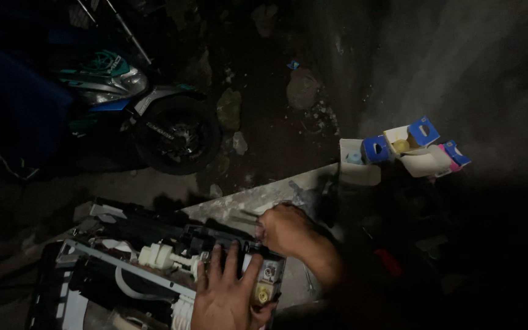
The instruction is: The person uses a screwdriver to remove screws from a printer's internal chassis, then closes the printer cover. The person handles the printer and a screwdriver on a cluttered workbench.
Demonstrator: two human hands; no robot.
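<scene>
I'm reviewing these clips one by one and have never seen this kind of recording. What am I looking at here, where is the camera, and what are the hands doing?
There is one picture, taken by a camera worn on a person's head, looking down at that person's own two bare hands. There is no machine arm. The scene is very dark.

The left hand lies flat, fingers spread, on an opened black and white device with its inner plastic parts showing. The right hand is curled at the device's far edge; whether it grips anything is too dark to tell. The device rests on a pale grey slab.

Beyond stand small open blue and white cardboard boxes, and on the ground a parked motorbike with a black wheel.
</scene>
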